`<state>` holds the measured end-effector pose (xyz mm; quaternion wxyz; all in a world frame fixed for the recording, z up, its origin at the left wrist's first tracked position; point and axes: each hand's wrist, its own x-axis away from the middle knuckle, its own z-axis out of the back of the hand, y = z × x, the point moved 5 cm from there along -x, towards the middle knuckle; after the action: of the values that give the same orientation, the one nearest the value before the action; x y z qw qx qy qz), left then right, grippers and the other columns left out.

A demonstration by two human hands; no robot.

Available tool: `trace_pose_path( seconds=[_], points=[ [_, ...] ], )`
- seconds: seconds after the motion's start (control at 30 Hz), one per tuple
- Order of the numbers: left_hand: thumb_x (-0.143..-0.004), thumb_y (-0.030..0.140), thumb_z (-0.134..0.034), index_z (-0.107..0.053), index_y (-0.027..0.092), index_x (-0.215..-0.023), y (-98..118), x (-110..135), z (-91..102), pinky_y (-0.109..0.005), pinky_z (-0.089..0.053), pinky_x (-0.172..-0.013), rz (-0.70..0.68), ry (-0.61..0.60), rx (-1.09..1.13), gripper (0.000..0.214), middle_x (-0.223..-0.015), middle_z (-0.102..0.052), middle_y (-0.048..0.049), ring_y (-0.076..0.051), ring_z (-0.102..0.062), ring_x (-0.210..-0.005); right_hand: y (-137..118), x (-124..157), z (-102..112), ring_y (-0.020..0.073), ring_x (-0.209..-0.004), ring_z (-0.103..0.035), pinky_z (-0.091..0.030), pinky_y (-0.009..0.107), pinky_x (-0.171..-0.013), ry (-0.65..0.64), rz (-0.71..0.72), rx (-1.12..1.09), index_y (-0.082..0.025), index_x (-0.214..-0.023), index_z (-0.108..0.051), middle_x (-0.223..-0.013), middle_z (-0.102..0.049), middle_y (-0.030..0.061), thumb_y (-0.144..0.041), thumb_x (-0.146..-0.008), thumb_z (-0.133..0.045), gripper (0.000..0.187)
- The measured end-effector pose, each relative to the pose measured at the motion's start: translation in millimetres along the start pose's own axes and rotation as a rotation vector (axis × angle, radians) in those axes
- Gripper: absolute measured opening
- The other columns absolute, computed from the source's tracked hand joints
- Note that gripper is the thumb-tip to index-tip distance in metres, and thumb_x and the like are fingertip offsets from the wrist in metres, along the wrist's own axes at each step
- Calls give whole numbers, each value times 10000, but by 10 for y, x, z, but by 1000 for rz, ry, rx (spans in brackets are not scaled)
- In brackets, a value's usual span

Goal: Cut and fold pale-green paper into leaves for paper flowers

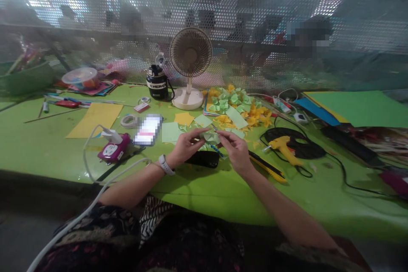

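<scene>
Across the green tabletop [204,191], the left hand [185,146] and right hand [232,151] pinched a pale green paper piece [211,137] (probably a folded petal) between closed fingers, above a black phone [204,158]; a yellow glue gun [283,149] lay at 3 o'clock.

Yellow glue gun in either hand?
No, the yellow hot glue gun lies on the green table, away from the left hand and right hand, which pinch a pale green paper piece.

white lettering, roughly "energy", on the black drink bottle [157,86]
</scene>
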<state>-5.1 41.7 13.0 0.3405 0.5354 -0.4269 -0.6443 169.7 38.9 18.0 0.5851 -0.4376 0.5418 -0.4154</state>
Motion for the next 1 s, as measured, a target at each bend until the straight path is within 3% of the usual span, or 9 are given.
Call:
trace_pose_path(
  seconds=[0.1, 0.23, 0.33, 0.6, 1.0],
  points=[
    [-836, 284, -664, -763, 185, -1011, 45, 7, 26, -322, -585, -822, -120, 24, -108, 225, -1038, -757, -105, -202, -714, -929, 3, 15, -13, 138, -706, -661, -593, 306, -669, -1, -1, -12, -211, -989, -749, -924, -743, 43, -445, -783, -733, 312],
    [-832, 260, -673, -782, 237, -966, 92, 26, 25, -405, -558, -946, -221, 22, -200, 175, -1136, -734, -95, -233, -708, -1030, -26, 35, -34, 154, -689, -661, -598, 324, -672, -21, 18, 49, -201, -988, -748, -883, -744, 49, -433, -793, -728, 303],
    [-824, 247, -678, -783, 234, -971, 82, 15, 31, -406, -563, -939, -191, 21, -177, 181, -1135, -733, -102, -235, -710, -1027, -53, 41, -22, 164, -710, -664, -594, 322, -665, -42, 35, 82, -200, -1014, -739, -870, -737, 47, -430, -836, -682, 296],
    [-738, 277, -755, -790, 208, -917, -2, -46, 64, -387, -588, -873, 62, 63, 59, 194, -1030, -765, -80, -230, -709, -977, -67, 15, 36, 182, -811, -700, -610, 345, -727, -62, 103, 23, -234, -1071, -714, -953, -739, 43, -403, -876, -613, 276],
    [-733, 264, -755, -792, 215, -906, 5, -29, 49, -383, -574, -904, 41, 54, 39, 183, -1005, -770, -74, -221, -710, -969, -47, 25, 18, 171, -806, -682, -598, 338, -747, -68, 91, 29, -204, -1061, -711, -940, -731, 55, -403, -841, -673, 299]
  ],
)
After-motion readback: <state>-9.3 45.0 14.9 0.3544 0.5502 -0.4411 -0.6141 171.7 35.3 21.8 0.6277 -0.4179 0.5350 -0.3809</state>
